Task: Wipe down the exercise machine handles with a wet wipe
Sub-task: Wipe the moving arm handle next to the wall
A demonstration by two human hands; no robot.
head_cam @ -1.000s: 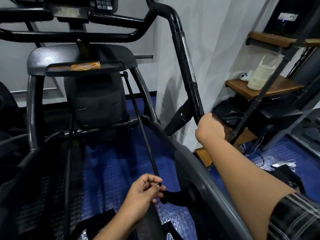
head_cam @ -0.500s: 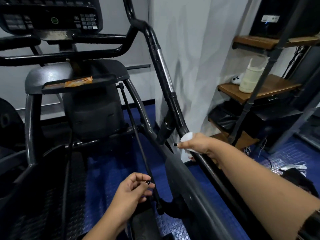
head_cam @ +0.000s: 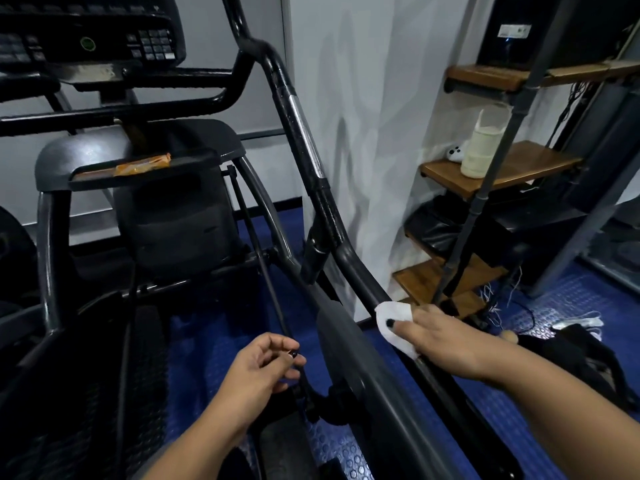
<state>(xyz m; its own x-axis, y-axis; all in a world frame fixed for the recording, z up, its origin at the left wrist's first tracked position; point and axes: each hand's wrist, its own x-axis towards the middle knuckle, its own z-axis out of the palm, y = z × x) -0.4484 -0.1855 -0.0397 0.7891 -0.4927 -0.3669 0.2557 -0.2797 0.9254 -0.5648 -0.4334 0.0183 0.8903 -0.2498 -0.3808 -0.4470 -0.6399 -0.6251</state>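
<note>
The handle [head_cam: 311,161] slants upper-left to lower-right; the right hand [head_cam: 446,337], arm outstretched, grips the wet wipe [head_cam: 393,318] around it; the left hand [head_cam: 258,368] pinches a thin rod [head_cam: 263,268].

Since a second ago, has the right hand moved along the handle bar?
Yes. The right hand, holding the wet wipe, has slid down the handle bar, away from the pivot bracket and toward the person.
</note>
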